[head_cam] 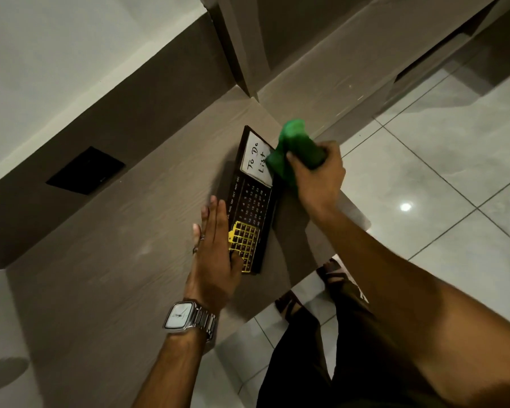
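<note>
A black calendar board [252, 201] lies flat on the grey wooden desk [124, 260]. Its upper part is a white panel [255, 161] with "To Do List" handwritten on it. Near its lower end sits a yellow grid frame [245, 242]. My left hand [214, 254], fingers straight, presses flat on the board's left edge and the desk; a silver watch is on that wrist. My right hand [318, 178] grips a bunched green cloth [292, 148] that touches the white panel's right edge.
A dark rectangular plate [86, 170] is set in the raised ledge behind the desk. The desk's edge runs diagonally at right, with glossy tiled floor [439, 172] beyond. My legs and sandalled feet [333, 275] stand below the desk edge.
</note>
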`<state>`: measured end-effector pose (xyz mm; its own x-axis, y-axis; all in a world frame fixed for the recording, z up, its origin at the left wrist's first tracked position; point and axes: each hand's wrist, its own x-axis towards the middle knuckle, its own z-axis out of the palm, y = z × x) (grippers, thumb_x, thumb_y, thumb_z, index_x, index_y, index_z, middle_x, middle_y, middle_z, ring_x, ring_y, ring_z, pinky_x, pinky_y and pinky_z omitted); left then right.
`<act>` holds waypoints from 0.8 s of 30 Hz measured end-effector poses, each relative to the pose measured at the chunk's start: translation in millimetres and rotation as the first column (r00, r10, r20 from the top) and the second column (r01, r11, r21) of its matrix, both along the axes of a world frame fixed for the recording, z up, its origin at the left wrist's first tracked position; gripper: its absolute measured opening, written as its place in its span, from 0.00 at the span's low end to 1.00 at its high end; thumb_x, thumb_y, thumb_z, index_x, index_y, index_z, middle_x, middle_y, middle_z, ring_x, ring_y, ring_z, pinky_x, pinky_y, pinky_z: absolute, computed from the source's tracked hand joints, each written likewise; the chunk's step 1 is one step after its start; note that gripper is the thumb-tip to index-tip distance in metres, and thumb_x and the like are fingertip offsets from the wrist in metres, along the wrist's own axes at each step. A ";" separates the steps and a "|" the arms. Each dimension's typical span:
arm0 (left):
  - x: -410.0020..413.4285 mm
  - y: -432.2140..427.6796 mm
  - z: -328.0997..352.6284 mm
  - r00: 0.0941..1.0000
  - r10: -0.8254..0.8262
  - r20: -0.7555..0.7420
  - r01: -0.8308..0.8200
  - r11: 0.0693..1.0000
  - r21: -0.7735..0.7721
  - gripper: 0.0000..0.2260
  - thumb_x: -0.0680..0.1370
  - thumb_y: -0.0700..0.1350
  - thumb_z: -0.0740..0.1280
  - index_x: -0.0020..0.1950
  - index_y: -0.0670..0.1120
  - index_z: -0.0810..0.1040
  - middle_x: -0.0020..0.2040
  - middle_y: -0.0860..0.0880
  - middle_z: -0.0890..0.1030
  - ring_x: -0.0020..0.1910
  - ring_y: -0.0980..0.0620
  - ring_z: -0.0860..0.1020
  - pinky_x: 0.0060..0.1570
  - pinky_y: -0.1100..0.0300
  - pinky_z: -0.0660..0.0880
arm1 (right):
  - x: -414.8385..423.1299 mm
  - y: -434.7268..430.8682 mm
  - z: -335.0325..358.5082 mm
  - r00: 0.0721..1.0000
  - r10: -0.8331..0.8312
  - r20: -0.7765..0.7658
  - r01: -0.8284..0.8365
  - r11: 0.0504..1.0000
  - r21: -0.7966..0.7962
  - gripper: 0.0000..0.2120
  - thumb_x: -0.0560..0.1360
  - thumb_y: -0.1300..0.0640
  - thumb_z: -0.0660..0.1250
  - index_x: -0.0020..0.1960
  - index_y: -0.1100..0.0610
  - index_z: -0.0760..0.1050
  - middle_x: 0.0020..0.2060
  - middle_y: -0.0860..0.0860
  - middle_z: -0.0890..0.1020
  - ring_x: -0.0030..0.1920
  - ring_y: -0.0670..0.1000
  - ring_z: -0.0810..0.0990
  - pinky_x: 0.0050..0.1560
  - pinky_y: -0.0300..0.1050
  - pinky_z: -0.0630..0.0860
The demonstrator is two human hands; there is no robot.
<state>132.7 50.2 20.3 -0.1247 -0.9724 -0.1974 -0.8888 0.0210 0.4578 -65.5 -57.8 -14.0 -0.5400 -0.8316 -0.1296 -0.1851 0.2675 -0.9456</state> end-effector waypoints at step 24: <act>-0.3 -3.2 0.5 0.997 0.029 -0.076 -0.027 0.999 0.028 0.42 0.76 0.37 0.65 0.78 0.53 0.39 0.79 0.55 0.40 0.79 0.52 0.38 0.76 0.49 0.36 | 51.6 150.3 -19.4 0.777 0.623 -0.090 -0.600 0.776 0.193 0.22 0.69 0.58 0.75 0.53 0.42 0.66 0.52 0.46 0.73 0.49 0.43 0.72 0.46 0.33 0.68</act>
<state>132.4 47.0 20.8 -0.1130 -0.9701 -0.2149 -0.8510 -0.0171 0.5248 -13.9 92.5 -33.4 0.0550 -0.9697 -0.2380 -0.4842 0.1825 -0.8557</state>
